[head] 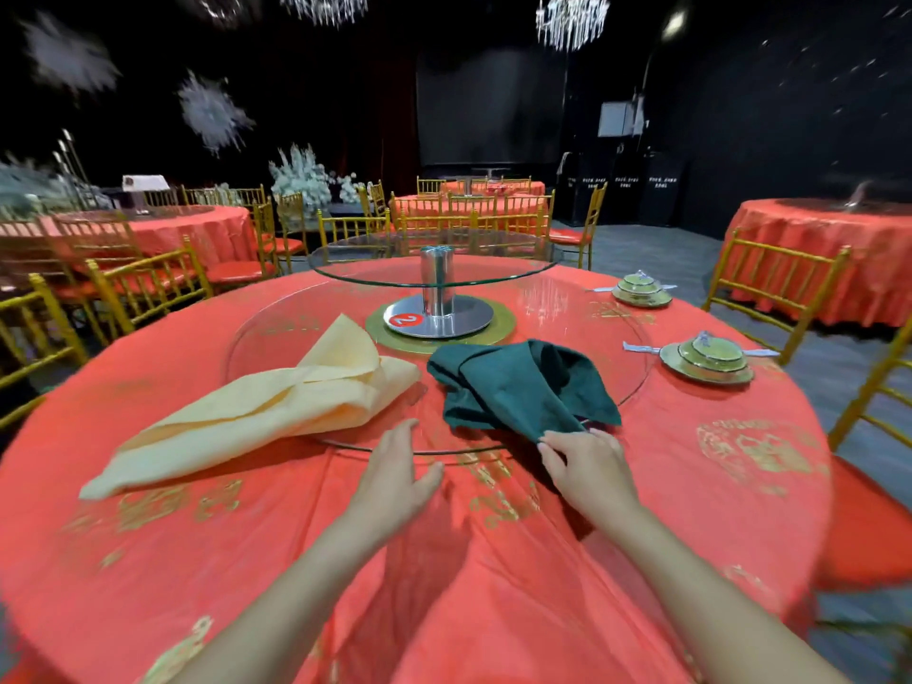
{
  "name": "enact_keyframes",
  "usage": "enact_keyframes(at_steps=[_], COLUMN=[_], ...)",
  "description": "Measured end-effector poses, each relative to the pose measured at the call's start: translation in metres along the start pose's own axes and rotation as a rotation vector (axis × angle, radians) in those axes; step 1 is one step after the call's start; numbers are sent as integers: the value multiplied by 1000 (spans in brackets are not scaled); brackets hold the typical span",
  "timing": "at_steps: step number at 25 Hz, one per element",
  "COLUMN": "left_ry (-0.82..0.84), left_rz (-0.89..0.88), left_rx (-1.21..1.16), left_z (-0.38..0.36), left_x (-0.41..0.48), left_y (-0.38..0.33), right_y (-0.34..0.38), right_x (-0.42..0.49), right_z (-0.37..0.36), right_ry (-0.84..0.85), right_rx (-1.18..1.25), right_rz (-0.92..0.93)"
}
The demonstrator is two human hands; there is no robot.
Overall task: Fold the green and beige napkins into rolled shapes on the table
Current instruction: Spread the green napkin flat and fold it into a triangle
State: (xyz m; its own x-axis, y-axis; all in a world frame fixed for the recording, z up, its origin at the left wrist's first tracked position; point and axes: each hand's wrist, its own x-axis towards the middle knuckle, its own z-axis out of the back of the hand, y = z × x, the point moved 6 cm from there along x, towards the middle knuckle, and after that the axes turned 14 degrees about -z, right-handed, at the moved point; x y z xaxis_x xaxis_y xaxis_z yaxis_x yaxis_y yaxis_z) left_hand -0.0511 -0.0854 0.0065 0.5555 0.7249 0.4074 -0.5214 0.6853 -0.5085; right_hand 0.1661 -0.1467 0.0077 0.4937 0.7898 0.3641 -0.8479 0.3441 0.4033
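Pinching the near corner of the crumpled dark green cloth napkin, the right hand has its fingertips closed on the fabric right at the near rim of the big flat glass turntable. The left hand is open, palm down and fingers spread, over the red tablecloth with gold printed patterns, just near of that glass rim and not gripping anything. That green napkin sits bunched on the glass, right of centre. The loosely folded pale beige cloth napkin lies to the left, a long floppy shape with its far end on the glass and its near end trailing onto the tablecloth, well apart from both hands. Further back in the middle there's a shiny metal post on a round base holding up a smaller raised glass disc, and a red round sticker with a white "2" is on the base. The gold characters on the cloth are too smeared to read, honestly. On the far right are two stacked green-and-gold dish settings. Gold chairs with red seats ring the table.
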Motion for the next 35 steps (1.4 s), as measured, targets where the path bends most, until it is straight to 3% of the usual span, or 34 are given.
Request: enact_keyframes(at_steps=[3, 9, 20, 28, 35], left_ry=[-10, -23, -4, 90, 112], left_rz=[17, 25, -11, 42, 15], left_rx=[-25, -28, -73, 114, 276], left_z=[5, 5, -3, -32, -50], left_x=[-11, -22, -22, 24, 56], left_y=[-10, -17, -33, 0, 30], right_y=[3, -15, -40, -25, -58], right_x=[-28, -63, -66, -39, 14], right_z=[5, 34, 45, 21, 7], right_ry=[61, 22, 101, 108, 92], right_rx=[35, 206, 196, 148, 265], right_rz=[22, -116, -196, -114, -293])
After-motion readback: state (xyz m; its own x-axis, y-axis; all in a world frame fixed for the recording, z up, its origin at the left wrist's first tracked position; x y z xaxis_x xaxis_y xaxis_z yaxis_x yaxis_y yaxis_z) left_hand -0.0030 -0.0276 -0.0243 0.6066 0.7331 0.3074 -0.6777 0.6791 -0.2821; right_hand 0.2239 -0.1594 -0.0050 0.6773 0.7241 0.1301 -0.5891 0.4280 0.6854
